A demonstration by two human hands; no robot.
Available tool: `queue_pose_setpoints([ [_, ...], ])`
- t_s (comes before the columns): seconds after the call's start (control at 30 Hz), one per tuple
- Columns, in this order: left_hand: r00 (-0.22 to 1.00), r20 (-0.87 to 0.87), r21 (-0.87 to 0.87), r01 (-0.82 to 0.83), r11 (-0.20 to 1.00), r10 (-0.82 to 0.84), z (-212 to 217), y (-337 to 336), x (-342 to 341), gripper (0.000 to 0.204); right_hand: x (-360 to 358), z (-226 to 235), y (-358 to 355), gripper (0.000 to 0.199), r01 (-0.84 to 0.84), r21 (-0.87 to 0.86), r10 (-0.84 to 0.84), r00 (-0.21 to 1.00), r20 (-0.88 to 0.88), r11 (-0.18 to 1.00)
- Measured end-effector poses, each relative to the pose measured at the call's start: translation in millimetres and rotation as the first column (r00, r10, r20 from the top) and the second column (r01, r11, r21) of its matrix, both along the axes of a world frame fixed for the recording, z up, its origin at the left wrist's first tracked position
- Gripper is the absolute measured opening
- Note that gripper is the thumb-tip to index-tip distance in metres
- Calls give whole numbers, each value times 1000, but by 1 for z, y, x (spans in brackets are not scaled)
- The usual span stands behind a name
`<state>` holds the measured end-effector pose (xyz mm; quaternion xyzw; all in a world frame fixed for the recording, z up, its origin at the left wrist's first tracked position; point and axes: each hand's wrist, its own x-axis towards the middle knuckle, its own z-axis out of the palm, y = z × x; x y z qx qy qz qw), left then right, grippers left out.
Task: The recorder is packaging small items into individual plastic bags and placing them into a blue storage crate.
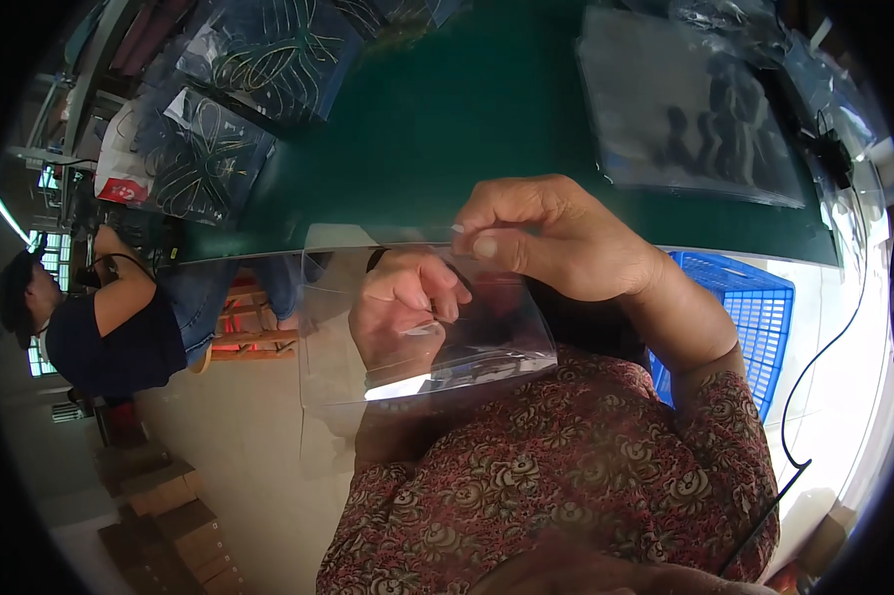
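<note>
Left grip (412,297), clear plastic sheet (482,342) over it

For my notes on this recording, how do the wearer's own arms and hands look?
The left hand, seen through clear plastic, and the right hand are ungloved, and no ring shows on either. The forearms are bare; the left sleeve and right sleeve are short, reddish-brown with pale floral print.

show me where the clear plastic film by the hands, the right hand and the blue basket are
Clear plastic film (502,332), head view: its right half
Right hand (576,238), head view: behind the thumb
Blue basket (766,315), head view: its slatted wall
</note>
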<state>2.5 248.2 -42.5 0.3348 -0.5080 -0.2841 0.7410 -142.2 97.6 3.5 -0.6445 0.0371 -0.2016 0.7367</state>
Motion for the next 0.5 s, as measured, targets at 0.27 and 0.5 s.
queue_pose_setpoints([
  [0.27,853,398,175,-432,885,338,-3,9,-12,17,4,-9,-7,10,9,-157,-15,999,-39,988],
  [0.5,895,-206,366,-304,879,395,9,-2,-27,30,2,-14,-15,14,10,8,-9,988,-155,1000],
])
